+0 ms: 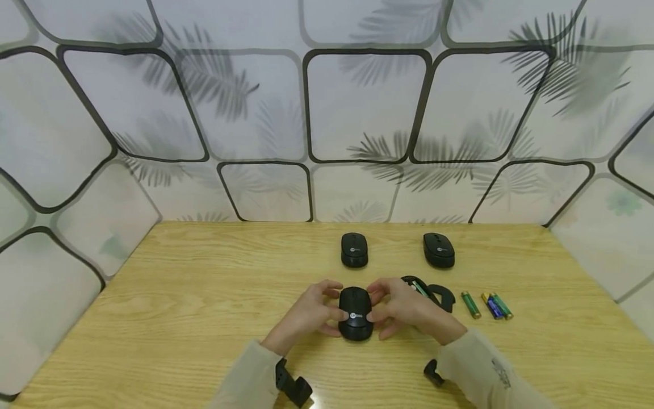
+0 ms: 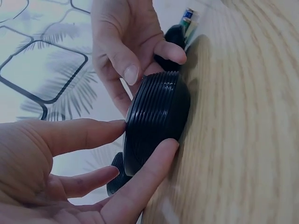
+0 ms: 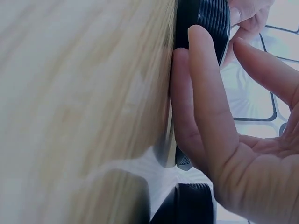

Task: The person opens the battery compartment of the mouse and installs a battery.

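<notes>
A black computer mouse (image 1: 355, 309) with a pale logo sits upright on the wooden table between both hands. My left hand (image 1: 318, 309) holds its left side, the thumb beside the logo; in the left wrist view two fingertips touch the ribbed flank (image 2: 149, 102). From the right, my right hand (image 1: 401, 307) holds the opposite side, its thumb at the edge and the other fingers along the flank. Partly hidden behind the right hand lies an opened black mouse shell (image 1: 409, 279) with a green battery (image 1: 420, 288) in it, and beside it a curved black cover (image 1: 445, 296).
Two more black mice stand farther back, one mouse (image 1: 354, 250) behind the held one and another mouse (image 1: 439, 250) to the right. Loose batteries lie at right: a green battery (image 1: 470, 305) and a blue-and-yellow battery (image 1: 493, 306) touching another green battery (image 1: 503, 305). A patterned wall (image 1: 357, 193) borders the table (image 1: 179, 312).
</notes>
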Tool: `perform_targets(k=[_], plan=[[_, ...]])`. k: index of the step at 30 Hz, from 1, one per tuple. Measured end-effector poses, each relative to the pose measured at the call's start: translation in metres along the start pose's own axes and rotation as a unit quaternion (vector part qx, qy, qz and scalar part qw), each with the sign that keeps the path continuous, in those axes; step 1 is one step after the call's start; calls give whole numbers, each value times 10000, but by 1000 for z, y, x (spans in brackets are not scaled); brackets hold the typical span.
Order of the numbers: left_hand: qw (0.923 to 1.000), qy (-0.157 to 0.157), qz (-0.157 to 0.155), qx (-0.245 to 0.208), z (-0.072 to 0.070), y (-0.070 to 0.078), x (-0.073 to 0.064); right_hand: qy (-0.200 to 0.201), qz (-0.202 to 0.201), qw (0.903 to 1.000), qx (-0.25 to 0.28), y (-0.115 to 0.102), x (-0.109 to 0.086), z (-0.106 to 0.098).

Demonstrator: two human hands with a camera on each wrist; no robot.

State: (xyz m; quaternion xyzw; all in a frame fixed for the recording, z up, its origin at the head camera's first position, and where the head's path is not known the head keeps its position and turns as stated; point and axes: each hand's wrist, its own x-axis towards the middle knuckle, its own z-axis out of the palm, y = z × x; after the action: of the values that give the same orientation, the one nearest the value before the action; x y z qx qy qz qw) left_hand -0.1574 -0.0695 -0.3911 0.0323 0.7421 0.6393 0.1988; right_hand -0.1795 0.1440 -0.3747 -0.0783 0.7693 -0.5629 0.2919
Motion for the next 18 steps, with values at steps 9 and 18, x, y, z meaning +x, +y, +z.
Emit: perform_targets(k=[9,18], plan=[[9997,-11,-114,-216,1,5,1,-114,-26,9991,419,4,5,-5],[9984,24,205,-530,-2,10,0,-17,-503,9975,494,-2,0,-8]])
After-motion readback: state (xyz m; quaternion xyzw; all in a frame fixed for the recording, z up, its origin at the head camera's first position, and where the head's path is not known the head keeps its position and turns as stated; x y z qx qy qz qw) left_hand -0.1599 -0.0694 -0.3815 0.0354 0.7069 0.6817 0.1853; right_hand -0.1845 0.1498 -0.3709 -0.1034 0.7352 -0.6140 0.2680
